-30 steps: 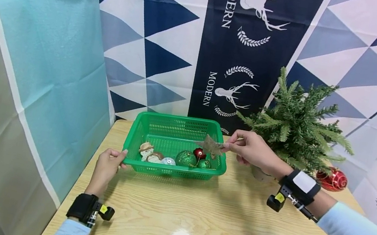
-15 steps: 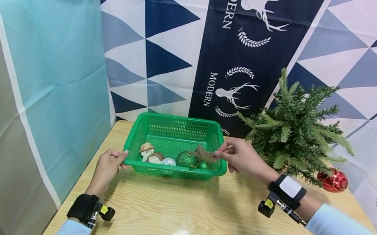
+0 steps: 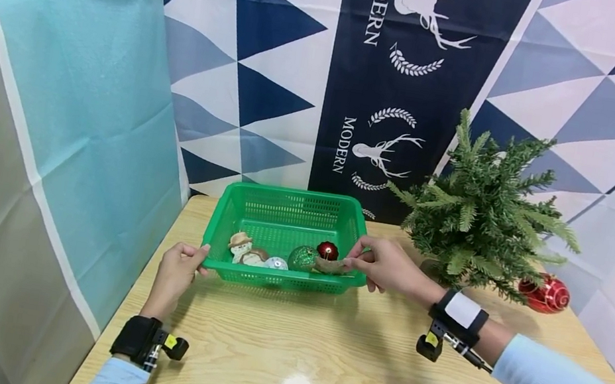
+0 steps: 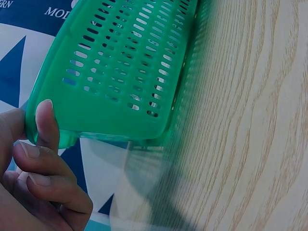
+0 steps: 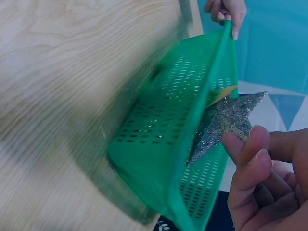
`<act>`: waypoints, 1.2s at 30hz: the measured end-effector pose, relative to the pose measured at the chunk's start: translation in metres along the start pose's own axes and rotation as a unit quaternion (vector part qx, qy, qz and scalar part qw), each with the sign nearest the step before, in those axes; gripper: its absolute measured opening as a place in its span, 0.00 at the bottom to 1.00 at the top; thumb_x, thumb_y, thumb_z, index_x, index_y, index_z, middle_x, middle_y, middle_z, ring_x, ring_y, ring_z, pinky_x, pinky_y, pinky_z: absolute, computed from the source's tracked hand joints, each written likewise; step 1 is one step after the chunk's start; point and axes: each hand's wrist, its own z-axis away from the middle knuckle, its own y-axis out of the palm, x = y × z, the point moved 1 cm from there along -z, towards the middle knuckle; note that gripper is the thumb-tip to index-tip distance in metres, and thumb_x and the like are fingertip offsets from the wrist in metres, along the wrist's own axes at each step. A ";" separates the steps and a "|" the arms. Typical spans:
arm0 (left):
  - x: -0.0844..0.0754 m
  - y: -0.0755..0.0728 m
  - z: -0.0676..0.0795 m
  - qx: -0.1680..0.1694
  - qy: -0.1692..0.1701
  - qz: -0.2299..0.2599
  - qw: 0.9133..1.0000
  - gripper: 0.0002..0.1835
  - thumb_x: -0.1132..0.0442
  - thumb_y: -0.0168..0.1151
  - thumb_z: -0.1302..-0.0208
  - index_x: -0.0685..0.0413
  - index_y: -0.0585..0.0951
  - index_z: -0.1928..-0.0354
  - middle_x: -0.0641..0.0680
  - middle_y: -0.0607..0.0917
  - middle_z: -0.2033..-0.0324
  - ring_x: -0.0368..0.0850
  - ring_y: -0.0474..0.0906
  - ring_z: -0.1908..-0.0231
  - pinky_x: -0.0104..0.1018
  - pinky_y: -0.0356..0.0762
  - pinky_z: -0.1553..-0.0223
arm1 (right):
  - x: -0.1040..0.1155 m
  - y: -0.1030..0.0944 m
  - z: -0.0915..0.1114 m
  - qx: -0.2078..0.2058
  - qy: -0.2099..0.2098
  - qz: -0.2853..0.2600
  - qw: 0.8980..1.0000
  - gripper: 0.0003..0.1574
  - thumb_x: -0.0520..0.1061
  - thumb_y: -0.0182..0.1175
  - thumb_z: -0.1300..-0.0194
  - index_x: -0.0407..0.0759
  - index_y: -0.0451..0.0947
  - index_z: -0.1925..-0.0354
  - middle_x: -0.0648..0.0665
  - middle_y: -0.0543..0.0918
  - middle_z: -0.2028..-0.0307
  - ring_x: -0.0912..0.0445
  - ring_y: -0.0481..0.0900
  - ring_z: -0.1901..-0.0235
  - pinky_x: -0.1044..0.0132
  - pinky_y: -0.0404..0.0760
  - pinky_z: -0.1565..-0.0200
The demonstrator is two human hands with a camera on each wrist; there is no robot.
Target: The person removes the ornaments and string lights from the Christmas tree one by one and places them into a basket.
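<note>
My left hand [image 3: 173, 275] pinches the front left corner of a green plastic basket [image 3: 282, 276] between thumb and fingers. Over the basket's front right corner, my right hand [image 3: 387, 264] pinches a glittery star ornament [image 5: 228, 118] by one point. In the right wrist view the star hangs at the rim, partly inside. Within the basket lie a snowman ornament with a brown hat [image 3: 240, 247], a silver-white ball [image 3: 275, 263], a green glitter ball [image 3: 303, 258] and a dark red ball [image 3: 327, 251]. The smaller green ball is hidden behind the star.
To the right stands a small artificial Christmas tree [image 3: 479, 212], with a red striped bauble [image 3: 545, 294] at its lower right. A wooden table [image 3: 284, 336] carries everything. Patterned cloth hangs behind and to the left.
My right hand has moved left and down, lowering the star from above the basket's right side to low beside the green balls. The red ball shows again. My left hand stays put.
</note>
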 end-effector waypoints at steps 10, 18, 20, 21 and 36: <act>-0.001 0.002 0.001 0.004 -0.003 0.000 1.000 0.18 0.48 0.59 0.22 0.59 0.74 0.58 0.68 0.87 0.71 0.46 0.67 0.82 0.36 0.62 0.76 | -0.008 0.016 -0.003 -0.003 -0.004 0.011 1.000 0.04 0.42 0.63 0.25 0.43 0.80 0.59 0.45 0.91 0.66 0.49 0.78 0.86 0.64 0.70 0.84; -0.001 0.002 0.002 -0.002 -0.001 -0.005 1.000 0.19 0.47 0.59 0.23 0.59 0.74 0.58 0.67 0.87 0.72 0.48 0.68 0.81 0.37 0.63 0.75 | -0.008 0.025 -0.004 -0.030 -0.033 0.030 0.999 0.04 0.43 0.63 0.25 0.43 0.82 0.58 0.44 0.89 0.64 0.50 0.78 0.87 0.61 0.76 0.81; -0.001 0.001 0.002 -0.002 0.002 -0.008 1.000 0.20 0.46 0.59 0.23 0.59 0.74 0.57 0.66 0.87 0.72 0.52 0.70 0.79 0.38 0.64 0.74 | -0.006 0.024 -0.001 -0.032 -0.033 0.033 0.998 0.05 0.43 0.63 0.25 0.42 0.82 0.57 0.43 0.89 0.62 0.51 0.77 0.86 0.61 0.77 0.80; -0.001 0.001 0.002 -0.003 0.003 -0.008 1.000 0.21 0.45 0.60 0.24 0.59 0.74 0.57 0.66 0.87 0.72 0.53 0.70 0.78 0.38 0.64 0.74 | -0.005 0.023 0.002 -0.031 -0.032 0.033 0.998 0.06 0.44 0.63 0.25 0.42 0.82 0.56 0.42 0.88 0.62 0.50 0.78 0.85 0.60 0.77 0.80; -0.002 0.001 0.004 0.002 -0.003 -0.014 1.000 0.24 0.42 0.59 0.25 0.59 0.74 0.55 0.65 0.87 0.70 0.47 0.68 0.78 0.38 0.65 0.71 | 0.047 -0.128 0.109 -0.012 -0.149 -0.103 0.983 0.13 0.32 0.51 0.21 0.37 0.80 0.46 0.37 0.88 0.60 0.52 0.75 0.83 0.60 0.74 0.82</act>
